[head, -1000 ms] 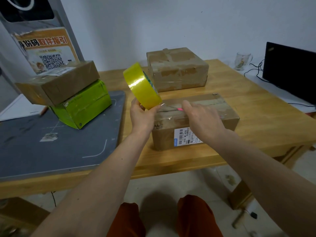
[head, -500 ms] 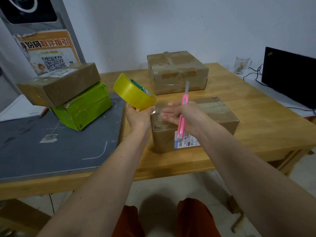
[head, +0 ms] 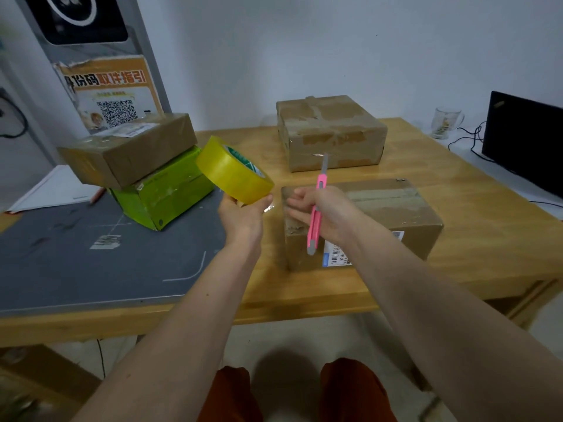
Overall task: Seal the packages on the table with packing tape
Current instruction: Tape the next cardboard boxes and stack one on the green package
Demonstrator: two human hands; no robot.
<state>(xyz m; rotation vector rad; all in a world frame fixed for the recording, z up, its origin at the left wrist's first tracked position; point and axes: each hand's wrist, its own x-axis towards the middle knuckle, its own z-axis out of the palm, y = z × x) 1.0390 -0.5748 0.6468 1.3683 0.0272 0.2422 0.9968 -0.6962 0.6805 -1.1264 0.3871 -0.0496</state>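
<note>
Left hand [head: 242, 216] is gripping the yellow tape roll [head: 234, 174] from below, fingers curled round its lower edge, holding it tilted up above the table edge of the grey mat [head: 91, 263]. Right hand [head: 327, 216] is gripping a pink utility knife [head: 316, 208], blade end pointing up and away, butt end pointing down toward the person; the hand is hovering over the left end of the near package [head: 380, 220]. The hands are sitting close together but not touching, with a short clear strip of tape seeming to run between roll and box corner, hard to tell. Near package is lying on the wooden table [head: 457, 184] with a white barcode label [head: 338, 257] on its front face and tape along the top seam. A second brown package [head: 330, 132] is sitting further back on the table, well apart. On the mat to the left a brown box [head: 131, 147] is resting tilted on a green box [head: 164, 193]. A glass mug [head: 444, 121] and a black monitor [head: 524, 141] are standing at far right.
</note>
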